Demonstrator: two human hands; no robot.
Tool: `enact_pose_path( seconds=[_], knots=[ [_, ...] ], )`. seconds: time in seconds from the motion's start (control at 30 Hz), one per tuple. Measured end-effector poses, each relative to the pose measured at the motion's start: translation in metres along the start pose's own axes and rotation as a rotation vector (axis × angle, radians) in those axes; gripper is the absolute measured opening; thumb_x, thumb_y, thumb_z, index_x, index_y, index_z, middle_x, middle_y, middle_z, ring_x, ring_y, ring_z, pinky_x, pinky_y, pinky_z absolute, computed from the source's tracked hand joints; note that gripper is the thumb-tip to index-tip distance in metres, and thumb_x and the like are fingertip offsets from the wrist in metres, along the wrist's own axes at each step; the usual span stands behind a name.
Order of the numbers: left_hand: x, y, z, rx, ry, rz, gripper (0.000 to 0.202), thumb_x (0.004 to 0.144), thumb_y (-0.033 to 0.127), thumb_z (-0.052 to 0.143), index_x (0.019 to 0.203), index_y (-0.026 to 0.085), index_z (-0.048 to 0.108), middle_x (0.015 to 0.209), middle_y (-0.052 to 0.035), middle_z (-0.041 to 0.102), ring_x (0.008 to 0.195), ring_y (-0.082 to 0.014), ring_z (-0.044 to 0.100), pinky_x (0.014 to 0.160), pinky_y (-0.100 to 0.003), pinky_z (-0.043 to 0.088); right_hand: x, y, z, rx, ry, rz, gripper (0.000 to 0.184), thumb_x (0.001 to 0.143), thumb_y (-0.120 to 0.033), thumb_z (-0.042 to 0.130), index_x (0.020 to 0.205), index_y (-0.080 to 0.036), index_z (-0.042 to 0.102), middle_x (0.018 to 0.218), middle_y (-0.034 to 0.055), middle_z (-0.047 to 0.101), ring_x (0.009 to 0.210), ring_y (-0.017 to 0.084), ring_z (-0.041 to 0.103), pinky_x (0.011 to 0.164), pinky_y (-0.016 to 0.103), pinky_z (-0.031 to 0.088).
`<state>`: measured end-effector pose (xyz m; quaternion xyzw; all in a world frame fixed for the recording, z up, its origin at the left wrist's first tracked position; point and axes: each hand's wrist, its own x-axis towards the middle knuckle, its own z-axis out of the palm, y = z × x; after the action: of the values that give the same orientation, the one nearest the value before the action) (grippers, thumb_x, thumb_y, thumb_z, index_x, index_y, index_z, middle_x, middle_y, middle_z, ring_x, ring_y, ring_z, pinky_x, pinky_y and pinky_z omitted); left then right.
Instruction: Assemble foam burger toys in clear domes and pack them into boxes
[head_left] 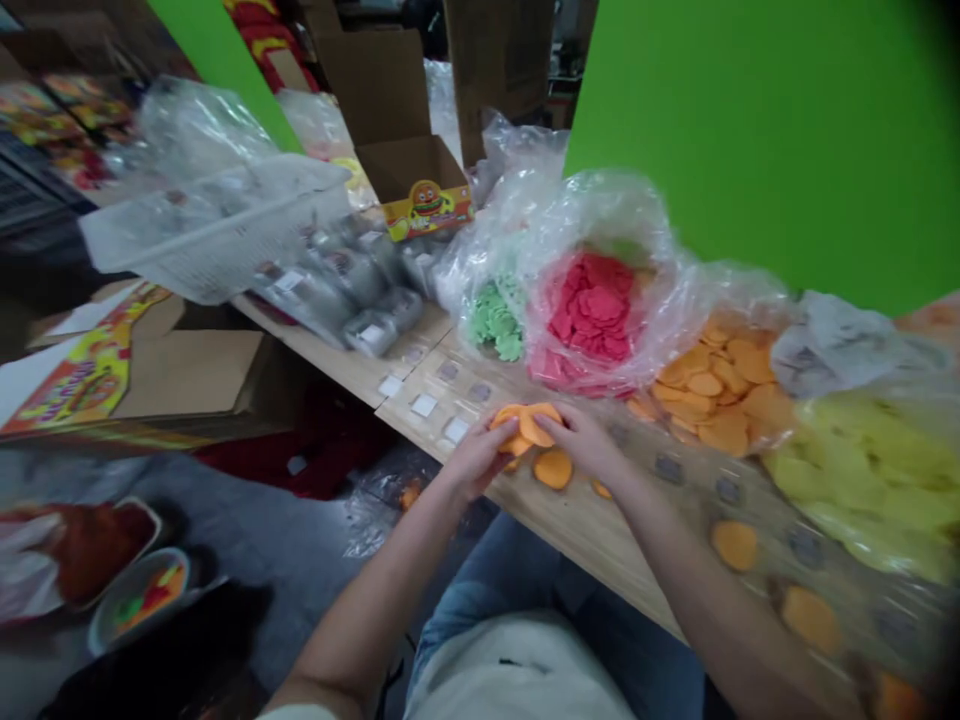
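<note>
Both hands meet over the table's near edge, pinching thin orange discs (pixel 534 425) between thumbs and fingers. My left hand (pixel 480 455) grips the left side of the discs, and my right hand (pixel 581 440) grips the right side. How many discs are in the fingers I cannot tell. Just below, an orange disc (pixel 553 468) lies flat on the wooden table (pixel 420 378). Farther right, more single discs (pixel 735 545) lie along the table beside small grey squares (pixel 729 488). Behind my right hand, a clear bag spills a heap of orange discs (pixel 724 385).
Clear bags hold green pieces (pixel 496 320), red pieces (pixel 592 310) and yellow pieces (pixel 870 470). Clear packages (pixel 337 285) crowd the table's far left beneath a white basket (pixel 217 225). Cardboard boxes (pixel 187 375) stand left of the table; a green panel (pixel 780 140) rises behind.
</note>
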<state>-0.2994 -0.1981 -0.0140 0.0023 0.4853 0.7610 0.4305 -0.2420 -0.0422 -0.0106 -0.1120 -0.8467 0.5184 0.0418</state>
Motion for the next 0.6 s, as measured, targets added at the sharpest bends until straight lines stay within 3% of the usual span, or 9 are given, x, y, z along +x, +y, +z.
enact_pose_path(
  seconds=[0.07, 0.17, 0.27, 0.4, 0.6],
  knots=[
    [-0.016, 0.015, -0.046, 0.107, 0.185, 0.117, 0.042, 0.071, 0.032, 0.066, 0.109, 0.018, 0.052, 0.099, -0.0047, 0.062, 0.08, -0.0129, 0.061, 0.071, -0.024, 0.049, 0.023, -0.009, 0.028, -0.059, -0.094, -0.022, 0.021, 0.081, -0.027, 0.048, 0.092, -0.016, 0.062, 0.085, 0.0019, 0.064, 0.08, 0.017, 0.057, 0.072, 0.028, 0.042],
    [-0.025, 0.047, -0.105, 0.427, 0.432, 0.254, 0.044, 0.068, 0.037, 0.066, 0.103, 0.015, 0.052, 0.086, -0.0029, 0.062, 0.071, -0.0131, 0.059, 0.062, -0.023, 0.046, 0.049, -0.019, 0.07, -0.196, -0.137, -0.088, 0.028, 0.078, -0.024, 0.053, 0.105, -0.018, 0.056, 0.086, -0.0003, 0.063, 0.075, 0.014, 0.057, 0.066, 0.024, 0.041],
    [-0.016, 0.079, -0.138, 0.853, 0.427, 0.286, 0.038, 0.072, 0.043, 0.059, 0.095, 0.013, 0.057, 0.081, -0.0036, 0.063, 0.07, -0.0151, 0.058, 0.063, -0.025, 0.045, 0.06, -0.02, 0.106, -0.43, -0.176, -0.193, 0.031, 0.078, -0.025, 0.056, 0.108, -0.02, 0.05, 0.085, -0.0001, 0.062, 0.073, 0.014, 0.056, 0.062, 0.023, 0.042],
    [0.011, 0.104, -0.147, 1.258, 0.295, 0.326, 0.031, 0.072, 0.035, 0.057, 0.097, 0.017, 0.061, 0.088, -0.0041, 0.064, 0.08, -0.0175, 0.058, 0.072, -0.028, 0.044, 0.059, -0.016, 0.126, -0.612, -0.158, -0.26, 0.017, 0.079, -0.015, 0.052, 0.096, -0.018, 0.056, 0.088, 0.008, 0.06, 0.093, 0.022, 0.052, 0.077, 0.032, 0.041],
    [0.037, 0.1, -0.14, 1.44, 0.262, 0.348, 0.012, 0.069, 0.023, 0.061, 0.078, 0.018, 0.065, 0.077, -0.0052, 0.063, 0.078, -0.0197, 0.057, 0.077, -0.031, 0.04, 0.06, -0.024, 0.12, -0.795, 0.007, -0.37, 0.026, 0.079, -0.024, 0.056, 0.104, -0.018, 0.058, 0.099, 0.0124, 0.056, 0.094, 0.026, 0.049, 0.08, 0.038, 0.043]
  ],
)
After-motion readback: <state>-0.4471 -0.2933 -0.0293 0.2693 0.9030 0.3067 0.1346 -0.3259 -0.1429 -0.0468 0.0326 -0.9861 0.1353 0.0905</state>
